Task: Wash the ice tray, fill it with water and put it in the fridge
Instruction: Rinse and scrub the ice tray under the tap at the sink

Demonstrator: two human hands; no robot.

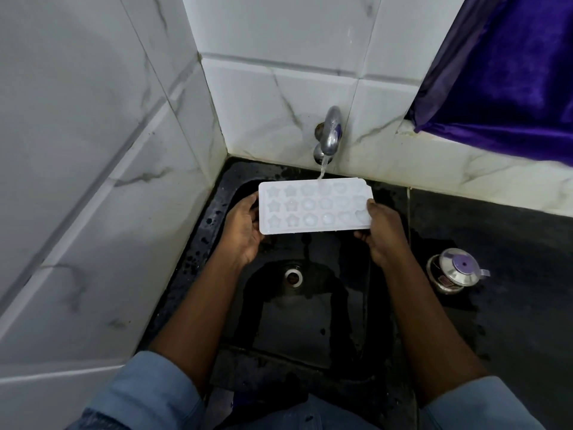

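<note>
White ice tray (pixel 314 206), fingers (pixel 361 234) partly hidden

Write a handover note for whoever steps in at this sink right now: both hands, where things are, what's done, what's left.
Left hand: grips the left end of the ice tray.
Right hand: grips its right end.
The tray is held roughly level, cavities up, over the black sink. The tap is running; its stream lands on the tray's far edge.
A small steel lidded container stands on the counter to the right.
Done: tray is under running water. Whether this is washing or filling, cannot tell.
Left: finish, shut the tap, carry the tray level to the fridge, which is not in view.
</note>
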